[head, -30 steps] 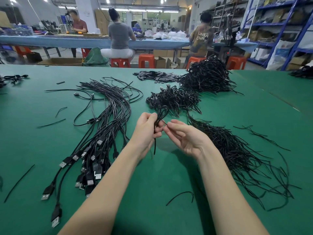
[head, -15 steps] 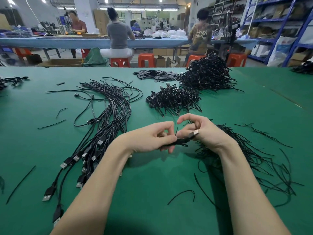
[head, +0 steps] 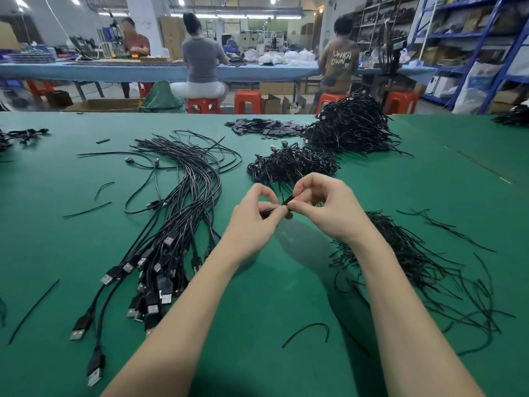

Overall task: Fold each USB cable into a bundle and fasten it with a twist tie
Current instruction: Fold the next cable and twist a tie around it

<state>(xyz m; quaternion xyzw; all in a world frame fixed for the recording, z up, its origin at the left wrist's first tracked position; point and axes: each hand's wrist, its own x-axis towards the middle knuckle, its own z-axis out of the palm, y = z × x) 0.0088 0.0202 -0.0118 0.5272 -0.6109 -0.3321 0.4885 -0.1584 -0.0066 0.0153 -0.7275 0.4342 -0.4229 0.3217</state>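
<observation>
Worktop [head: 286, 282] covered in green felt-like cloth, wide and flat. Sheaf of long loose black USB cables [head: 183, 202] on the left, silver plugs fanned toward the near edge. Tall heap of tied black cable bundles [head: 352, 124] at the far right, a lower heap of the same [head: 289, 166] just nearer, beside a scatter of small flat black sleeves [head: 266, 129]. Spread of thin black twist ties [head: 423, 262] near the right forearm; single curved tie [head: 309, 330] lying alone between both arms. Left hand [head: 254, 216] and right hand [head: 329, 207] raised just above the cloth at centre, fingertips meeting. Left fingers [head: 270, 196] curled round a small folded black cable bundle [head: 270, 212], mostly hidden. Right fingers [head: 300, 186] pinching a short black tie end [head: 287, 200] at that bundle.
</observation>
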